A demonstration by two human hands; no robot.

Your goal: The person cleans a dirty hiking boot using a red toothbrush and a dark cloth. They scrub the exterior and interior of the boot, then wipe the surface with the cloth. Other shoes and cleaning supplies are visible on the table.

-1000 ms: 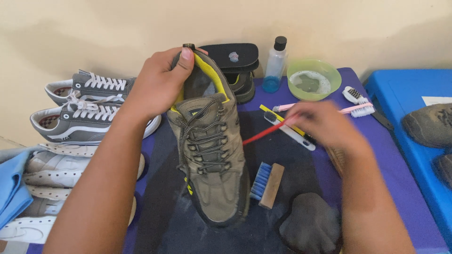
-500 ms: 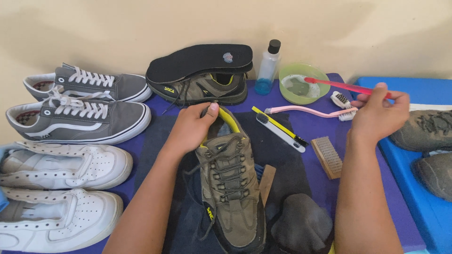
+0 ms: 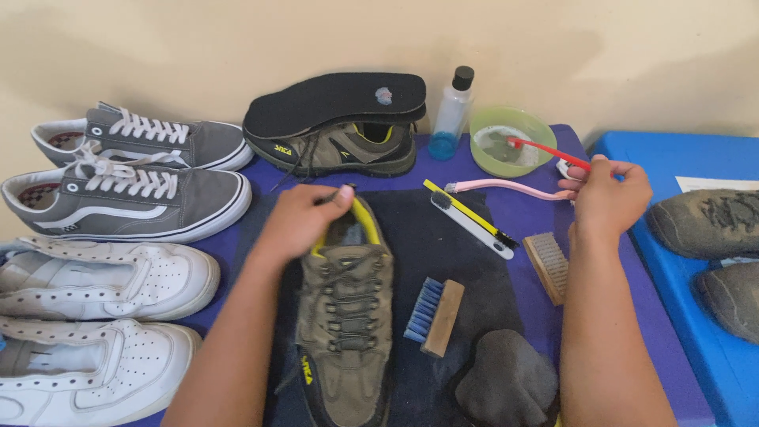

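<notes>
My left hand (image 3: 304, 221) grips the heel collar of an olive hiking shoe (image 3: 345, 316) with a yellow lining; the shoe lies sole-down on a dark cloth (image 3: 466, 261), toe toward me. My right hand (image 3: 605, 194) holds a red toothbrush (image 3: 549, 150), and its bristle end dips into a green bowl (image 3: 512, 141) of cloudy water at the back. A pink toothbrush (image 3: 506, 188) lies just left of that hand.
The matching olive shoe (image 3: 344, 149) with a black insole (image 3: 332, 99) on top stands at the back beside a small bottle (image 3: 451, 115). Brushes (image 3: 433, 316) (image 3: 547, 265) (image 3: 470, 220) and a dark rag (image 3: 506, 383) lie around. Grey sneakers (image 3: 126, 194) and white sneakers (image 3: 103, 277) line the left; a blue surface (image 3: 680, 158) holds muddy shoes (image 3: 708, 221).
My right hand carried the red toothbrush from above the shoe to the green bowl. My left hand lowered the shoe flat onto the cloth, and my view pulled back.
</notes>
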